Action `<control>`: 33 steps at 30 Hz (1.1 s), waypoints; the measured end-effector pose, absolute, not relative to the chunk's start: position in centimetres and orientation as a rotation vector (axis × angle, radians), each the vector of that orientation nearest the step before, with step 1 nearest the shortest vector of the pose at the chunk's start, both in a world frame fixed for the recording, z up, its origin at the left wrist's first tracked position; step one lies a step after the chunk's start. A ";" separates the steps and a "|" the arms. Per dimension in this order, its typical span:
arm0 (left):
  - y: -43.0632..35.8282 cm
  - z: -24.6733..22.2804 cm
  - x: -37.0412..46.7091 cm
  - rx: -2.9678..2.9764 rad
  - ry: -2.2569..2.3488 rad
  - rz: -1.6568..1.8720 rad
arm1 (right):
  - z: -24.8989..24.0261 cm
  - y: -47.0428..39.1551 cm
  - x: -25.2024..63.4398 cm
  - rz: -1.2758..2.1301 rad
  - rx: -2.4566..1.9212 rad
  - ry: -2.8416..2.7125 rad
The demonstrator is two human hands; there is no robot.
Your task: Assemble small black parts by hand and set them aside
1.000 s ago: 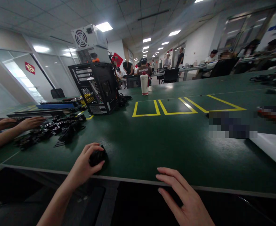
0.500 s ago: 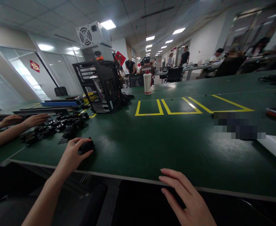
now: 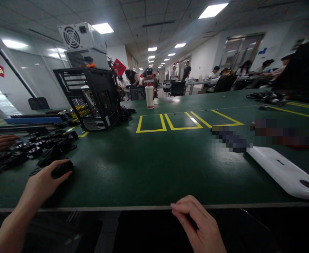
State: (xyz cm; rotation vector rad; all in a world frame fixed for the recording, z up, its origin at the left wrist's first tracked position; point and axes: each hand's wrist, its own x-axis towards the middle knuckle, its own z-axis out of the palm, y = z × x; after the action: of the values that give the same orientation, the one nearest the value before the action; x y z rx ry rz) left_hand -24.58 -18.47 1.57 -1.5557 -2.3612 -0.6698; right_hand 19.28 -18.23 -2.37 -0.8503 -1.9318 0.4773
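My left hand (image 3: 42, 182) is curved around a small black object (image 3: 61, 170) on the green table, thumb on one side and fingers on the other. The object's exact kind cannot be made out. A heap of black cables and connectors (image 3: 35, 146) lies just beyond that hand. At the table's front edge, my right hand (image 3: 196, 221) has its thumb and fingertips brought together, with nothing visible in them.
An open black computer case (image 3: 99, 95) stands left of centre with power supplies (image 3: 82, 37) stacked on top. Behind is a white cup (image 3: 149, 96). A white panel (image 3: 283, 172) lies at right. A co-worker's hand (image 3: 0, 143) reaches in from the left.
The view has turned to the right, so the case and cup sit further left. My right hand's fingers, apart before, have come together. My left hand still grips the black object.
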 end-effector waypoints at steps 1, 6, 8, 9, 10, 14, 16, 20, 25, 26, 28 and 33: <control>-18.6 1.6 -24.3 -1.533 -2.385 -0.610 | -2.4 -18.2 19.5 0.472 -0.875 -1.887; -19.2 1.9 -21.5 -1.517 -2.464 -0.424 | -2.1 -17.6 20.5 0.495 -1.041 -1.773; -19.2 1.7 -20.0 -1.550 -2.425 -0.445 | -1.4 -17.1 20.8 0.527 -1.018 -1.759; -19.2 1.6 -19.3 -1.592 -2.394 -0.462 | -0.9 -16.8 20.9 0.546 -1.009 -1.728; -19.0 1.5 -18.6 -1.633 -2.363 -0.476 | -0.3 -16.4 20.8 0.571 -1.014 -1.693; -17.6 1.3 -15.4 -1.840 -2.206 -0.540 | 1.9 -14.2 20.1 0.676 -1.080 -1.773; -16.4 1.5 -13.4 -1.939 -2.155 -0.564 | 2.4 -12.7 19.1 0.805 -1.068 -1.882; -13.0 2.4 -8.6 -2.194 -2.038 -0.614 | 2.2 -9.1 15.8 1.172 -1.035 -1.982; -8.2 3.0 -3.4 -2.413 -1.880 -0.631 | 2.4 -4.9 12.4 1.477 -1.084 -1.804; -7.4 2.9 -2.7 -2.427 -1.868 -0.636 | 2.5 -4.3 12.2 1.495 -1.089 -1.750; -5.8 2.6 -1.5 -2.416 -1.871 -0.657 | 2.4 -3.2 12.1 1.478 -1.102 -1.668; -3.5 1.7 0.3 -2.300 -1.996 -0.826 | 1.6 -1.1 13.0 1.407 -1.135 -1.507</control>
State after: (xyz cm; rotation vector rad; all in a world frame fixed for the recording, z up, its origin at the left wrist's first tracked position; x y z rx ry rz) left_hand 0.28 -3.45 1.73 -2.2995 -1.9958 -0.8256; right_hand 13.03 -1.08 1.59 -1.1349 -1.5074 1.4068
